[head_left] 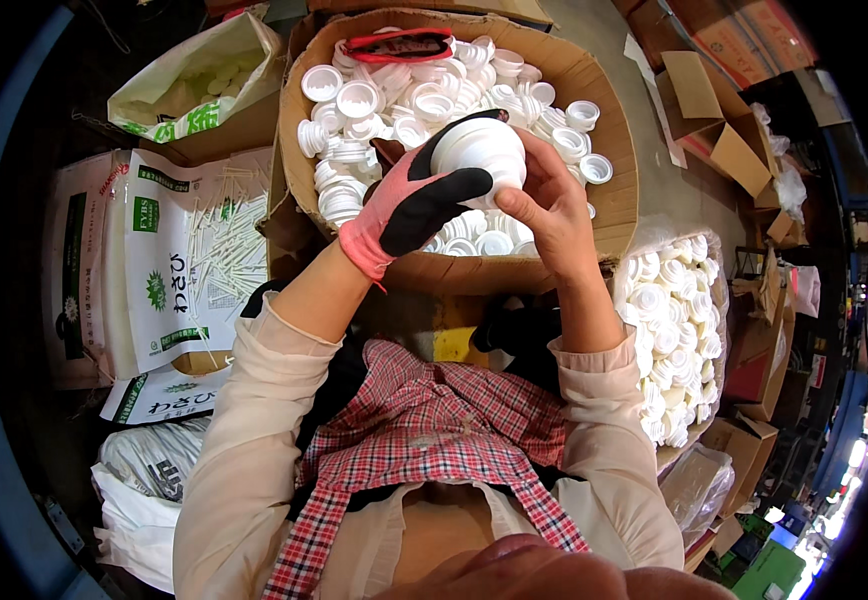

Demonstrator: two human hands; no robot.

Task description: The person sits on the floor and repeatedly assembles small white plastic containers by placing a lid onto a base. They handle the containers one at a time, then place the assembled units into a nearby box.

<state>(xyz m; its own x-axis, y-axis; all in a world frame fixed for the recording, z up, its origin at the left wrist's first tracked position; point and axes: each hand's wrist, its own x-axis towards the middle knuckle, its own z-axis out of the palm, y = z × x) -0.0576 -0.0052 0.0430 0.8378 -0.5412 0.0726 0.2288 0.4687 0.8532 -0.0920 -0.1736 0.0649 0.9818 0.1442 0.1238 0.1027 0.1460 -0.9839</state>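
Observation:
Both my hands hold a white plastic part (pixel 477 152), round and stepped like a cap, above the big cardboard box (pixel 609 130). My left hand (pixel 409 210), in a pink glove with black palm and fingers, wraps its left side with the thumb across the front. On the other side my bare right hand (pixel 559 215) grips it, thumb low and fingers behind. Below them the box is filled with loose white ring-shaped plastic caps (pixel 358 100). A red open pouch (pixel 399 45) lies on the caps at the far side.
At left, thin white sticks (pixel 229 235) lie on a printed white sack (pixel 159 270). Behind them stands an open sack (pixel 254 70) with pale pieces inside. To the right is a plastic-lined box of white parts (pixel 672 340). Open cardboard cartons (pixel 719 130) stand far right.

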